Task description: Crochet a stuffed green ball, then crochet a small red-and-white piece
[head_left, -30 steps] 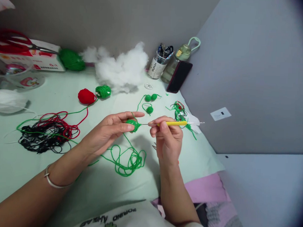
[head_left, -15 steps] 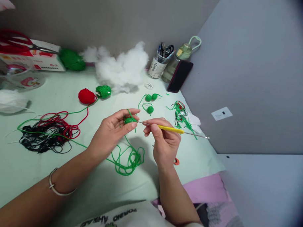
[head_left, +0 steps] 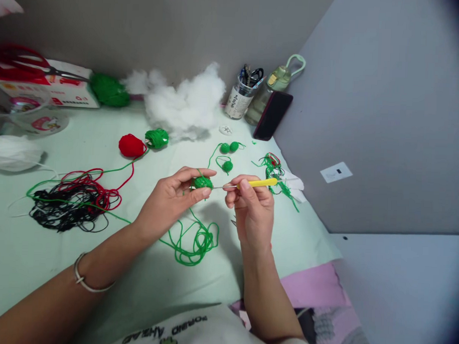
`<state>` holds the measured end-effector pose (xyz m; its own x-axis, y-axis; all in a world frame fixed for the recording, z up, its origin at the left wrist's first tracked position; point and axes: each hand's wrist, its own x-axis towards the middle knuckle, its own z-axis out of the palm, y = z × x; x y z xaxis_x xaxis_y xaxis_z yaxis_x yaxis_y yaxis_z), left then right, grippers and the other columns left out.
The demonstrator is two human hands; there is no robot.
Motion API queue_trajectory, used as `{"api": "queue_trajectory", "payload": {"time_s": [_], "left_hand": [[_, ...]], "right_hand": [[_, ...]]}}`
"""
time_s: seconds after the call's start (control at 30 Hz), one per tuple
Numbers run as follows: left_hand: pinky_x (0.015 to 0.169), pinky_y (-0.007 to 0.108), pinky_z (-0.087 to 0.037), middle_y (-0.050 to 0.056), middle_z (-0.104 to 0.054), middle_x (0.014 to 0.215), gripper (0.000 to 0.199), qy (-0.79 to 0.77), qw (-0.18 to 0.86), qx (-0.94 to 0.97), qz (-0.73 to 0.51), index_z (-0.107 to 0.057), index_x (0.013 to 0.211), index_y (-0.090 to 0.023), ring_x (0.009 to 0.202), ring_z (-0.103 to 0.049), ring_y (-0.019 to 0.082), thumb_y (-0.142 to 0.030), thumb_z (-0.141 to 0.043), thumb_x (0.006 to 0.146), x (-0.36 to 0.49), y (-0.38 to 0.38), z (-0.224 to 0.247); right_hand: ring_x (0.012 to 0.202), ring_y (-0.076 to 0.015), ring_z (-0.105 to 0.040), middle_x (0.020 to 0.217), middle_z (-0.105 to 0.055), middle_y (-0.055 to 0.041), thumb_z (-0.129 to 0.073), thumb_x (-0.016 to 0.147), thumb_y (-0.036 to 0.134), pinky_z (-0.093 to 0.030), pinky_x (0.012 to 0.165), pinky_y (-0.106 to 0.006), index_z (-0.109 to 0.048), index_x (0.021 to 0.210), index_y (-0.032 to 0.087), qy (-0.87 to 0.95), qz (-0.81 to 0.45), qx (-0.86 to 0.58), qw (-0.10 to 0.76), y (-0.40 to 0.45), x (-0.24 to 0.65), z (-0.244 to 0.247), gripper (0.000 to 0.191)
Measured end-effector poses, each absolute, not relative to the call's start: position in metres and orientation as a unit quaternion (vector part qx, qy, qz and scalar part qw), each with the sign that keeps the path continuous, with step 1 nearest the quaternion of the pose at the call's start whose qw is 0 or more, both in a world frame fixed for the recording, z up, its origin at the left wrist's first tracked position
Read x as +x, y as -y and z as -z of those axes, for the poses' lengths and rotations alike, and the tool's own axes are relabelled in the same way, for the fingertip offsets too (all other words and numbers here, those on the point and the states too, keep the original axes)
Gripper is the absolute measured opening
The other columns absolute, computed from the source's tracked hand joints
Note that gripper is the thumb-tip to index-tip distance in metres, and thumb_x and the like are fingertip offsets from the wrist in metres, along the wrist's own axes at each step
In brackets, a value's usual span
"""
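Observation:
My left hand (head_left: 172,197) pinches a small green crochet piece (head_left: 203,182) between thumb and fingers, with a strand of green yarn running over the fingers. My right hand (head_left: 254,208) grips a crochet hook (head_left: 257,183) by its yellow handle. The hook's metal shaft points left and its tip meets the green piece; whether it sits inside a stitch is too small to tell. Loose green yarn (head_left: 195,246) lies in loops on the table below my hands. Beyond them rest several small green crocheted balls (head_left: 227,166) with yarn tails.
White stuffing (head_left: 184,105) is heaped at the back. Red yarn (head_left: 131,146), green yarn (head_left: 157,138) and a black yarn tangle (head_left: 64,209) lie to the left. A pen cup (head_left: 238,103), bottle (head_left: 278,78) and phone (head_left: 273,116) stand back right, near yarn scraps (head_left: 274,166).
The right hand has turned, so the hook's handle now tilts up to the right instead of down. The left hand and green piece have shifted slightly right, showing more of the piece.

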<state>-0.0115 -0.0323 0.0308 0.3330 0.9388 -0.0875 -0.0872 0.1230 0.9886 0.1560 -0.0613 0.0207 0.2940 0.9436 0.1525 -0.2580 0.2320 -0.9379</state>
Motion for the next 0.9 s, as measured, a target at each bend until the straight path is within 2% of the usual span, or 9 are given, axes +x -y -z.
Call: {"api": "queue_trajectory", "payload": {"time_s": [0.2, 0.33, 0.47, 0.6, 0.77, 0.9], "left_hand": [[0.098, 0.035, -0.048, 0.005, -0.075, 0.112, 0.039, -0.386, 0.661, 0.516, -0.385, -0.078, 0.119, -0.027, 0.106, -0.065, 0.023, -0.035, -0.083, 0.081, -0.010, 0.034, -0.025], [0.098, 0.034, -0.050, 0.003, -0.077, 0.114, 0.037, -0.341, 0.700, 0.500, -0.380, -0.076, 0.122, -0.028, 0.110, -0.066, 0.023, -0.034, -0.079, 0.085, -0.007, 0.037, -0.020], [0.098, 0.033, -0.051, 0.003, -0.077, 0.114, 0.032, -0.313, 0.723, 0.479, -0.387, -0.076, 0.121, -0.028, 0.106, -0.069, 0.022, -0.032, -0.076, 0.089, -0.007, 0.039, -0.021], [0.105, 0.035, -0.047, 0.004, -0.076, 0.121, 0.030, -0.320, 0.723, 0.462, -0.402, -0.078, 0.117, -0.026, 0.118, -0.065, 0.024, -0.031, -0.077, 0.088, -0.007, 0.038, -0.023], [0.104, 0.034, -0.046, 0.005, -0.073, 0.120, 0.040, -0.331, 0.751, 0.419, -0.388, -0.074, 0.125, -0.026, 0.119, -0.062, 0.022, -0.029, -0.078, 0.086, -0.004, 0.039, -0.027], [0.099, 0.031, -0.048, 0.003, -0.072, 0.110, 0.049, -0.332, 0.764, 0.393, -0.388, -0.068, 0.133, -0.026, 0.109, -0.065, 0.019, -0.029, -0.079, 0.085, -0.003, 0.040, -0.029]], "right_hand": [[0.069, -0.0147, -0.065, 0.085, -0.074, -0.0028, -0.069, 0.092, 0.032, -0.055, 0.062, -0.030, -0.078, 0.090, 0.023, 0.494, -0.364, -0.430, 0.662, 0.066, 0.150, -0.018, 0.013], [0.085, -0.0187, -0.070, 0.096, -0.079, -0.0046, -0.066, 0.095, 0.027, -0.057, 0.071, -0.034, -0.079, 0.093, 0.025, 0.528, -0.317, -0.432, 0.660, 0.067, 0.147, -0.017, 0.013], [0.074, -0.0163, -0.069, 0.093, -0.080, -0.0034, -0.066, 0.095, 0.030, -0.057, 0.066, -0.032, -0.079, 0.094, 0.025, 0.512, -0.332, -0.448, 0.654, 0.066, 0.147, -0.017, 0.014], [0.073, -0.0161, -0.067, 0.091, -0.079, -0.0037, -0.065, 0.095, 0.032, -0.055, 0.062, -0.031, -0.078, 0.092, 0.024, 0.518, -0.322, -0.455, 0.649, 0.066, 0.147, -0.017, 0.015], [0.070, -0.0152, -0.064, 0.087, -0.075, -0.0030, -0.064, 0.094, 0.024, -0.055, 0.064, -0.032, -0.078, 0.091, 0.023, 0.532, -0.258, -0.464, 0.659, 0.066, 0.146, -0.019, 0.014], [0.074, -0.0165, -0.066, 0.087, -0.076, -0.0035, -0.065, 0.095, 0.027, -0.054, 0.064, -0.032, -0.077, 0.091, 0.023, 0.526, -0.277, -0.450, 0.667, 0.065, 0.148, -0.018, 0.013]]}}
